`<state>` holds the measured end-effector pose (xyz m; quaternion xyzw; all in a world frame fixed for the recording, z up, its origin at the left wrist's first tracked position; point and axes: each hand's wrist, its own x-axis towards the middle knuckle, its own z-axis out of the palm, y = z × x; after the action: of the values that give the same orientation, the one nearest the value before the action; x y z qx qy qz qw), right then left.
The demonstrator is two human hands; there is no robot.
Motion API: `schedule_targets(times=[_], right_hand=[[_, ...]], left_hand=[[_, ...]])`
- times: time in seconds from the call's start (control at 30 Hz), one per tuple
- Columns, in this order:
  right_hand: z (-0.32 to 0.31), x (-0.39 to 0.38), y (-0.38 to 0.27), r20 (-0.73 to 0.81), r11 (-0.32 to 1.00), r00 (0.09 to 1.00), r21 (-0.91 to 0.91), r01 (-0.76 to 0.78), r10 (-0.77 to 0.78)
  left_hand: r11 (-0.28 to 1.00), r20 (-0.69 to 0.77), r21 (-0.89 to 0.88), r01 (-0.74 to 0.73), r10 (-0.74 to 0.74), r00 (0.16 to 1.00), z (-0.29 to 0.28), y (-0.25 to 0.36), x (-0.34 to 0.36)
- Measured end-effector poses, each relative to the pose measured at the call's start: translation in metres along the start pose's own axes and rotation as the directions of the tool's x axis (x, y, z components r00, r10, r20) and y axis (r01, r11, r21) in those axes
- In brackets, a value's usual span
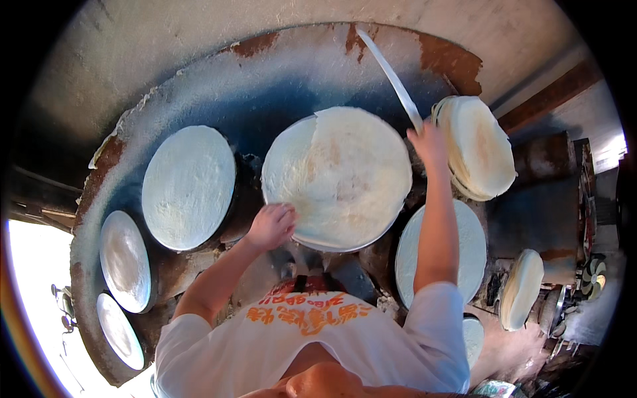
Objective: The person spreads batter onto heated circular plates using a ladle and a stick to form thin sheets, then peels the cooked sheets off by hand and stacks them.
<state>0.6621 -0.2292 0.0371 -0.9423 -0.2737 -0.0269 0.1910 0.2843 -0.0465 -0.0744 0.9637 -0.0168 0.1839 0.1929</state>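
A round griddle (pixel 296 243) in front of me carries a thin flatbread (pixel 352 172). A seam runs down from its far edge; pale surface lies left of it, lightly browned surface right of it. My left hand (pixel 273 225) is closed at the near left edge, fingers curled on the flatbread's rim; the fingertips are partly hidden. In my right hand (pixel 429 140) is a long, narrow, flat-bladed spatula (pixel 391 76), gripped by its near end. Its blade points away and to the left, above the worktop beyond the griddle. Right beside this hand rises a stack of round flatbreads (pixel 479 149).
More round griddles stand around me: one coated white (pixel 189 188) at left, shiny bare-looking ones (pixel 126 262) farther left, and a coated one (pixel 470 245) under my right forearm. Another flatbread stack (pixel 522 290) sits at far right. A flour-dusted, curved worktop (pixel 265 73) borders the far side.
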Motion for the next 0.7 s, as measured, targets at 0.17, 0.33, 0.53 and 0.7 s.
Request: schedule_targets(times=[0.17, 0.33, 0.53, 0.7], right_hand=[[0.004, -0.154, 0.016, 0.177, 0.876, 0.951, 0.375, -0.303, 0.253], [0.026, -0.226, -0.008, 0.343, 0.616, 0.86, 0.6, -0.511, 0.379], [0.058, -0.283, -0.018, 0.038, 0.602, 0.881, 0.716, -0.353, 0.472], [0.029, -0.31, -0.06, -0.074, 0.645, 0.757, 0.582, -0.495, 0.649]], left_hand=[[0.998, 0.274, 0.05, -0.03, 0.016, 0.962, -0.017, -0.015, -0.009], [0.949, 0.338, 0.067, -0.307, 0.268, 0.902, -0.02, -0.031, 0.014], [0.91, 0.123, -0.048, -0.412, 0.415, 0.902, -0.027, -0.051, 0.051], [0.838, -0.251, -0.024, -0.545, 0.522, 0.815, -0.098, -0.019, 0.113]])
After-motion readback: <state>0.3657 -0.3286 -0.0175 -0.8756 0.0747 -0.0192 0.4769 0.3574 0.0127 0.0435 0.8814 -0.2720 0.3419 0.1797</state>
